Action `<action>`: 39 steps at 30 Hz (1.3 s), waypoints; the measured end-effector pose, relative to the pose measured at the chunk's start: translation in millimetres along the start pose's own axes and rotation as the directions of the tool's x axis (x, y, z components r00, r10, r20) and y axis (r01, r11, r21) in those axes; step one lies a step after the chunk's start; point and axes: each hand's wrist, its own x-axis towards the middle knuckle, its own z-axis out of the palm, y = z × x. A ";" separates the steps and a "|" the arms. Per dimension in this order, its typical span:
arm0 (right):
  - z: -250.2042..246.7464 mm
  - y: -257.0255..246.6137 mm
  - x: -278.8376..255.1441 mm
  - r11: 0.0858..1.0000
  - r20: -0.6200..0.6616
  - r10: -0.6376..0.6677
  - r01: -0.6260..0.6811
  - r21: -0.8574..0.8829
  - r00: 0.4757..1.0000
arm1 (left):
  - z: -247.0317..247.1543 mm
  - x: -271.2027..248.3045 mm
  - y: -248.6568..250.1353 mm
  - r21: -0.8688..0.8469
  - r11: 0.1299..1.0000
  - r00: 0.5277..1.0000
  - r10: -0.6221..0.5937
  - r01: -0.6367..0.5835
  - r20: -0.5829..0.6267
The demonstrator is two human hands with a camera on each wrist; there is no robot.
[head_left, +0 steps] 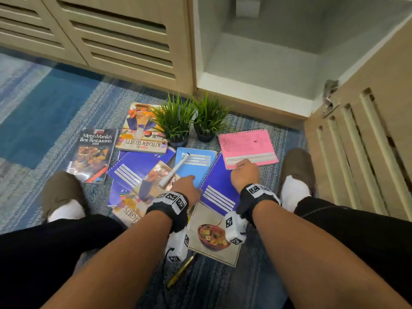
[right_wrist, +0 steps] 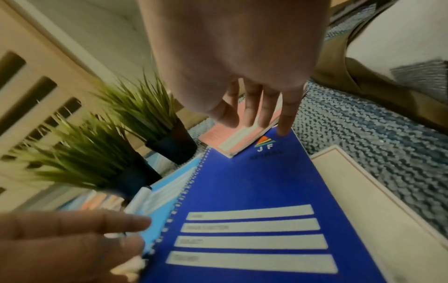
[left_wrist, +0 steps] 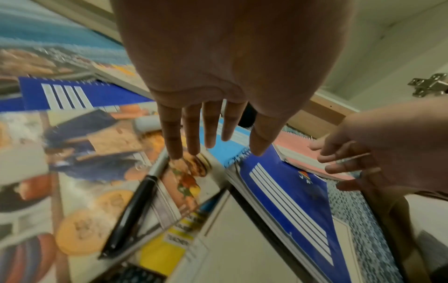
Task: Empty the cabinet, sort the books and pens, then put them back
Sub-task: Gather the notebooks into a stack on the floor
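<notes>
Both hands reach palm-down over the dark blue notebook (head_left: 219, 186): left hand (head_left: 187, 186) fingers straight, slightly spread, empty; right hand (head_left: 245, 172) fingertips (right_wrist: 283, 130) touch the pink notebook (head_left: 247, 146).

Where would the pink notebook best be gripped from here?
At the near long edge of the pink notebook, from the right hand side: it lies flat, that edge rests raised on the blue notebook, so fingers could slip under.
</notes>
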 end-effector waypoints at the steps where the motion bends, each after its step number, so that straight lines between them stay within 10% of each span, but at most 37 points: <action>1: 2.6 3.8 5.9 0.995 -0.005 -0.047 0.047 -0.084 0.999 | 6.4 6.2 1.6 0.005 1.000 1.000 0.005 -0.005 -0.005; 9: 9.5 19.0 55.6 0.795 0.317 -0.153 0.307 -0.523 0.936 | 26.8 33.4 10.0 -0.104 0.995 0.994 -0.020 0.008 -0.111; 16: 15.9 38.2 48.3 0.476 0.307 -0.417 0.493 -0.728 0.856 | 18.9 30.9 -4.5 -0.435 0.899 0.988 -0.105 0.046 -0.112; 20: 5.3 42.6 28.7 0.595 0.238 -0.542 0.568 -0.568 0.806 | 6.8 6.9 -22.6 -0.448 0.888 0.994 -0.111 0.106 0.016; 23: -16.8 27.4 9.7 0.759 -0.064 -0.590 0.525 -0.385 0.805 | 1.1 -9.6 -33.2 -0.456 0.881 0.991 -0.095 0.125 0.090; 29: -79.7 -20.4 -46.8 0.901 -0.400 -0.237 0.354 0.249 0.885 | 4.6 -32.4 -41.7 -0.478 0.871 0.993 -0.117 0.113 0.022; 33: -84.1 -34.7 -59.8 0.818 -0.274 -0.103 0.238 0.523 0.956 | 12.2 -45.9 -50.6 -0.691 0.711 0.990 -0.135 0.130 0.048; 37: -38.2 -4.4 -57.5 0.941 -0.017 -0.056 0.059 0.333 0.998 | 18.0 -52.3 -55.4 -0.923 0.313 0.975 -0.098 0.222 0.201; 39: -7.9 25.8 -59.4 0.965 0.199 0.033 -0.083 0.248 0.979 | 24.4 -47.4 -58.6 -0.935 0.275 0.975 -0.086 0.223 0.207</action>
